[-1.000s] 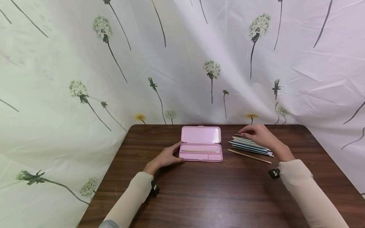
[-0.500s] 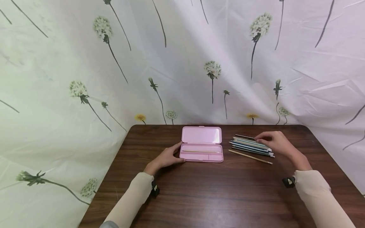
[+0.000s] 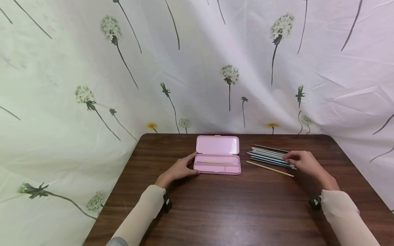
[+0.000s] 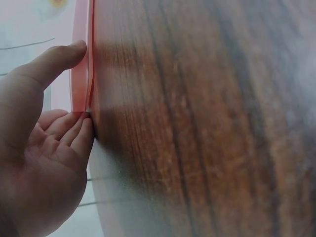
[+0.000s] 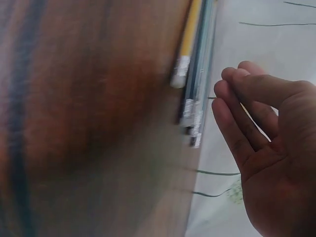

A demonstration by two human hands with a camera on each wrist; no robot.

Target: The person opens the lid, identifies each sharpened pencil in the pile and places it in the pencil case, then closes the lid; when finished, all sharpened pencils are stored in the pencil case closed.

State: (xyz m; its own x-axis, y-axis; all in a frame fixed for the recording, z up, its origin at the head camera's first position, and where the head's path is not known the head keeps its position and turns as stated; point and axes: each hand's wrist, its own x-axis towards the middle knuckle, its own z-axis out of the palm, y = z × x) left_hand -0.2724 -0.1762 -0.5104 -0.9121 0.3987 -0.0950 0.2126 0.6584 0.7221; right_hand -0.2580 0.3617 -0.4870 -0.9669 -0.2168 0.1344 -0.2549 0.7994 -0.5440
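Right at the eraser end of the loose pencils: right hand, thumb and index bent toward each other with little gap, other fingers loosely bent. Wrist view shows nothing between them, and fingertips look just off the eraser ends. Contact with the pile: can't confirm from the head view, where fingertips overlap it.

Ahead and left of those fingertips: pencil bundle, points toward the case, lying roughly parallel. Dark pencil along its far side, tail end by the index finger. Lone wooden pencil on the near side of the bundle, apart from it, left and nearer the person than the right fingertips.

Left hand spread wide at the left end of the pink case: thumb on the near wall, fingertips against the end. Reads as bracing, not lifting. Lid folded back, beyond the left thumb. To the right of the left fingers, one pencil lies in the rear compartment.

My read: step in hand is picking out the next pencil; one in the case, the rest outside. Next move calls for a fingertip pinch on a single pencil, left hand keeping the case put. Risk: tight spacing, neighbours could drag along.
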